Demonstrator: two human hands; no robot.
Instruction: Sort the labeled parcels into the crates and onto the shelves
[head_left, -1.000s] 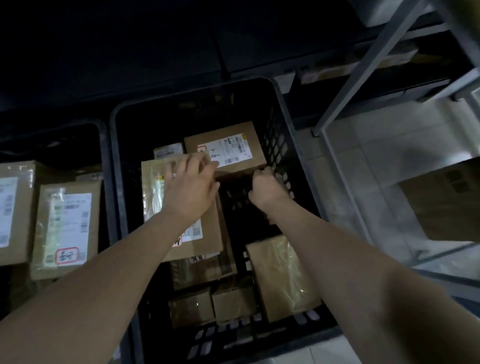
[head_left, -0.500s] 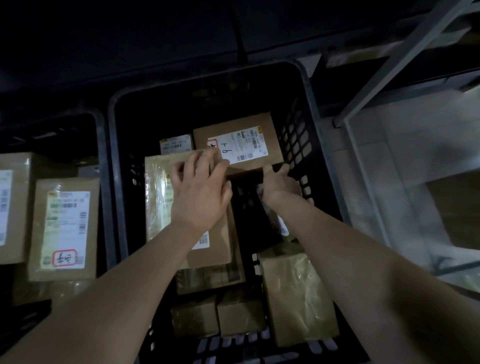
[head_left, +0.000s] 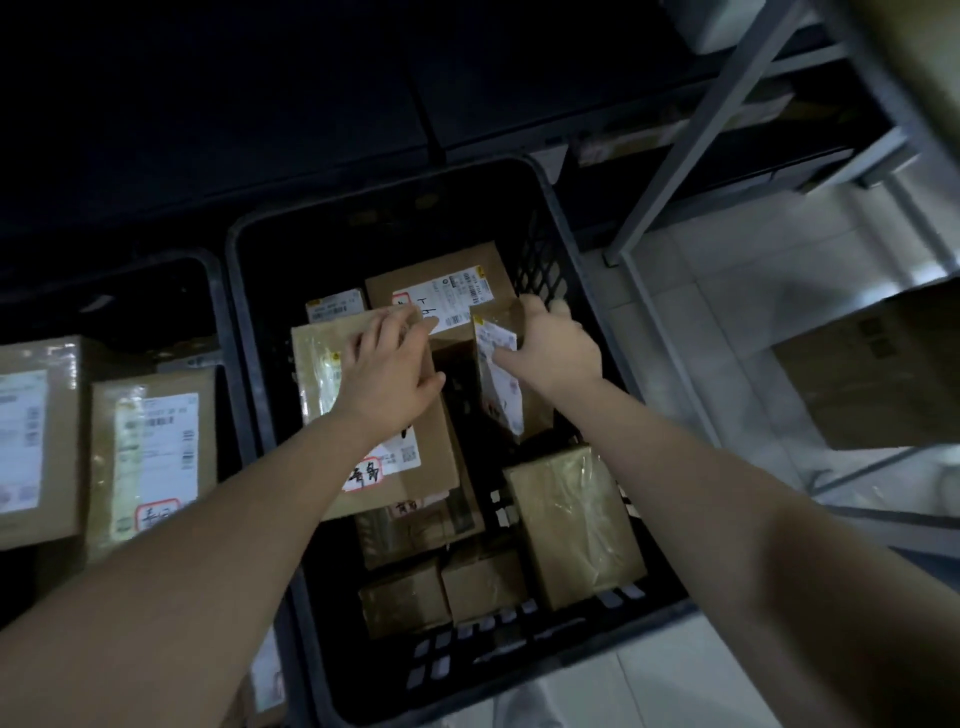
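Head view: right hand (head_left: 553, 348) grips slim parcel (head_left: 498, 384) at far end, on edge, long axis near-to-far; left hand (head_left: 387, 379), fingers flat, rests on flat parcel (head_left: 431, 447) alongside.

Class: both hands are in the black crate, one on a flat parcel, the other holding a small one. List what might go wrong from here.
1. The right hand grips the small parcel only near its upper end, so it may slip and drop into the black crate.
2. The left hand presses on the flat parcel, which lies stacked on others and might slide.
3. The dim light could cause a misread label.
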